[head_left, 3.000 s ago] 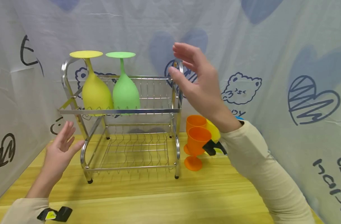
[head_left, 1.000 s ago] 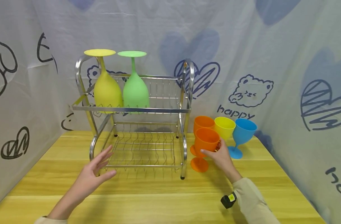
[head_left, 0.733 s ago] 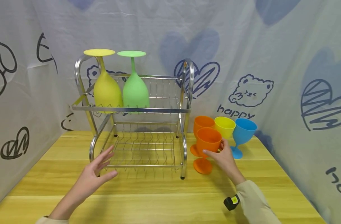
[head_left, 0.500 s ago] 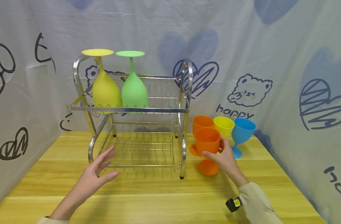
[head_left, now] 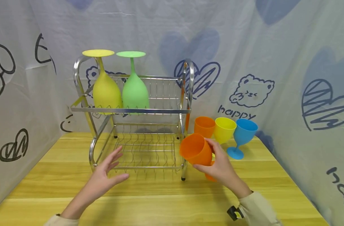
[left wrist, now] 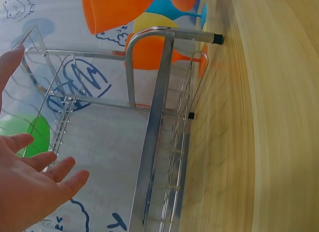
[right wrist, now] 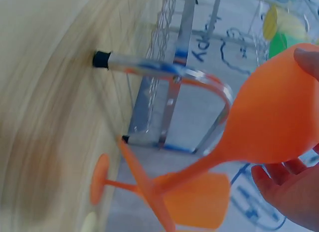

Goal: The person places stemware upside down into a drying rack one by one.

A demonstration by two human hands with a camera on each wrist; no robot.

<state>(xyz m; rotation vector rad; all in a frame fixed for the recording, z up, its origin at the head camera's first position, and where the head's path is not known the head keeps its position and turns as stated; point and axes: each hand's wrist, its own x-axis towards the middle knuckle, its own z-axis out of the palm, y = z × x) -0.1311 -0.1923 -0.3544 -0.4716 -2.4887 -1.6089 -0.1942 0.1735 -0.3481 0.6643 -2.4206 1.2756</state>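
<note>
In the head view my right hand (head_left: 220, 163) grips an orange goblet (head_left: 196, 150) by its bowl, thumb on the near side. The goblet is tilted, its mouth toward the rack and its foot lifted off the table, as the right wrist view also shows. My left hand (head_left: 102, 180) hangs in front of the metal dish rack (head_left: 132, 169), fingers spread and holding nothing. On the rack's upper tier a yellow goblet (head_left: 106, 91) and a green goblet (head_left: 135, 92) stand upside down, side by side at the left.
Right of the rack, another orange goblet (head_left: 204, 125), a yellow goblet (head_left: 225, 128) and a blue goblet (head_left: 245, 131) stand upright on the wooden table (head_left: 160, 204). The rack's lower tier (head_left: 143, 150) bears no goblets. A printed curtain (head_left: 149, 28) closes off the back and sides.
My right hand came down from the rack's upper right, took hold of the front orange goblet, then lifted and tipped it left. My left hand moved right and stayed empty.
</note>
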